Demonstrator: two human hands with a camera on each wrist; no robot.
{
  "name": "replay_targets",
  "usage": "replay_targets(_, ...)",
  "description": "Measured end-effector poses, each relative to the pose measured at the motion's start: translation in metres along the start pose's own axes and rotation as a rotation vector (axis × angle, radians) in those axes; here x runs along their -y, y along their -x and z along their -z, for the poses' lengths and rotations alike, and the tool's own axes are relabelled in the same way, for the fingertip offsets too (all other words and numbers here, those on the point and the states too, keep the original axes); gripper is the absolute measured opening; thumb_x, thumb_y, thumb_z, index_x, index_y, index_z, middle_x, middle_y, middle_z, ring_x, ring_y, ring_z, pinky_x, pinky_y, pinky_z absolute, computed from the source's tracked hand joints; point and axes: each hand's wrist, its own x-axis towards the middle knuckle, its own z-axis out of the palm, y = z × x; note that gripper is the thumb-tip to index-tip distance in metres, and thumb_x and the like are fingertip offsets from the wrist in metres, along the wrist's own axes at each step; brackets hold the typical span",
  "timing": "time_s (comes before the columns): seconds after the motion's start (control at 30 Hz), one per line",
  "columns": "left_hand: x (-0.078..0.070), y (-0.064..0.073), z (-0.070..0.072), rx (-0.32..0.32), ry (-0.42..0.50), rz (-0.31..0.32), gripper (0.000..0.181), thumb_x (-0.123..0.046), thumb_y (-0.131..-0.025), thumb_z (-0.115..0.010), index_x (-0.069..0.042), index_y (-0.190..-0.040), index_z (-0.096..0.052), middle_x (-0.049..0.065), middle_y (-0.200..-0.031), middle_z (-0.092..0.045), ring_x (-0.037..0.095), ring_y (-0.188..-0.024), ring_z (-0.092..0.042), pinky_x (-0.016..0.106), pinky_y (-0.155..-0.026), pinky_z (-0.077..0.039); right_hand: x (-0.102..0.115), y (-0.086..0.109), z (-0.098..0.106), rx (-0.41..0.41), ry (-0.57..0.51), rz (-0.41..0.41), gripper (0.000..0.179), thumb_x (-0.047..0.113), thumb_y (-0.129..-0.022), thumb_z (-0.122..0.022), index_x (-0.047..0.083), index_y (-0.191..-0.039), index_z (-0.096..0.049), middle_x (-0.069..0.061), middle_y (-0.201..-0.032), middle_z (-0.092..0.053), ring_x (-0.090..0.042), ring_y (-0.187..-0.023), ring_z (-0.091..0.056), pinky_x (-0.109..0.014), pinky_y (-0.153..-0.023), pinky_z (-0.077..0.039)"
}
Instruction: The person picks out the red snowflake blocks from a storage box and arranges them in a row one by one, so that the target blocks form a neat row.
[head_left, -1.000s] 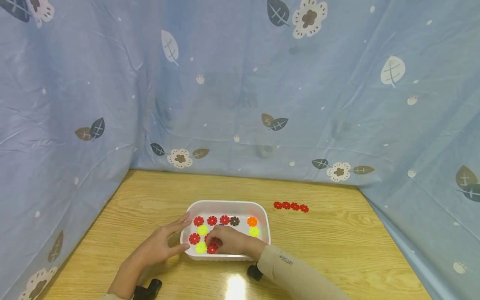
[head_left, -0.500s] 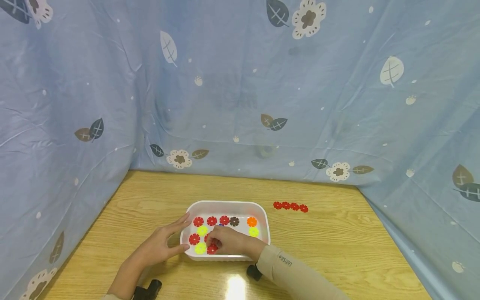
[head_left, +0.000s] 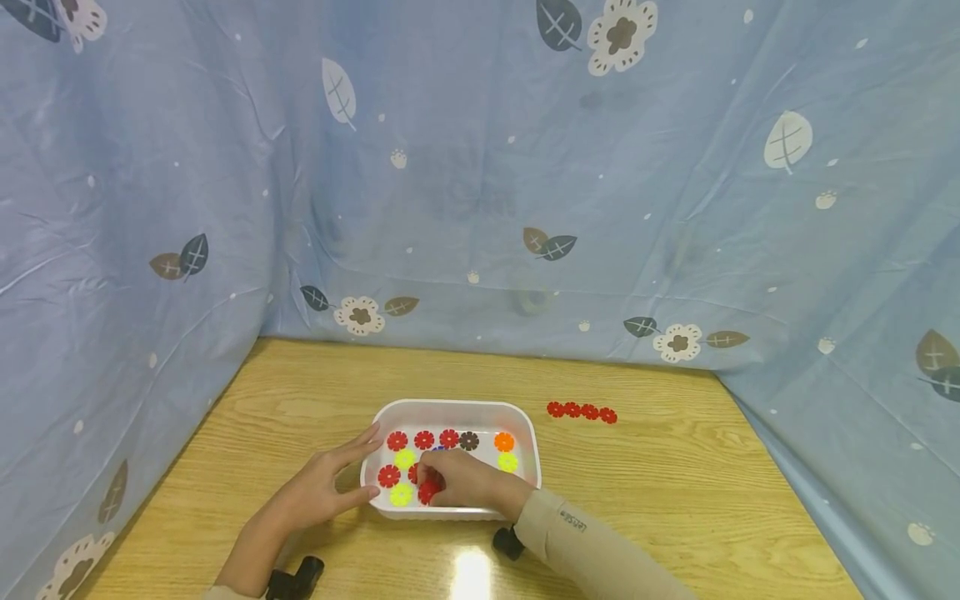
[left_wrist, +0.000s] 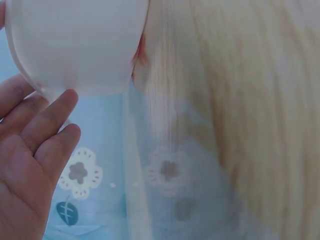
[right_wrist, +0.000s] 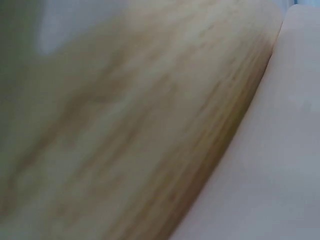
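Observation:
My left hand (head_left: 318, 492) rests against the left end of a white plastic tray (head_left: 450, 405), thumb and fingers spread along its rim. In the left wrist view the fingers (left_wrist: 50, 117) lie fairly straight against the tray's outer wall (left_wrist: 75, 50). Inside the tray my right hand (head_left: 465, 482) pinches a red snowflake disc (head_left: 427, 493), partly hidden by the fingers. Around it lie other red discs (head_left: 389, 476), yellow discs (head_left: 401, 494), a brown disc (head_left: 468, 441) and an orange disc (head_left: 504, 442). Something blue shows just behind the right hand.
A joined row of red discs (head_left: 582, 412) lies on the wooden table (head_left: 660, 483), right of the tray. Blue patterned curtains (head_left: 450, 167) surround the table at the back and both sides. Black wrist devices (head_left: 295, 578) sit by both forearms.
The right fingers have taken hold of the red disc at the tray's near side and shifted it slightly up and right. My left hand and the tray have not visibly moved.

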Motion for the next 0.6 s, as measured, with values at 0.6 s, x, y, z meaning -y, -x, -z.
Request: replay_targets(0.6,0.002,-0.001,-0.003,-0.005,-0.007,-0.022,0.063,-0.034,-0.083,-0.071,-0.008,-0.137,-0.051,0.009,-0.149,-0.039,0.035,-0.13,-0.044,0.057,-0.101,-0.041,-0.005,0.03,0.029,-0.155,-0.374,-0.027,0.026,-0.007,-0.082,-0.065,0.008,-0.103,-0.066,-0.002,-0.101,-0.067,-0.013,-0.092,-0.062,-0.018,-0.08,-0.053)
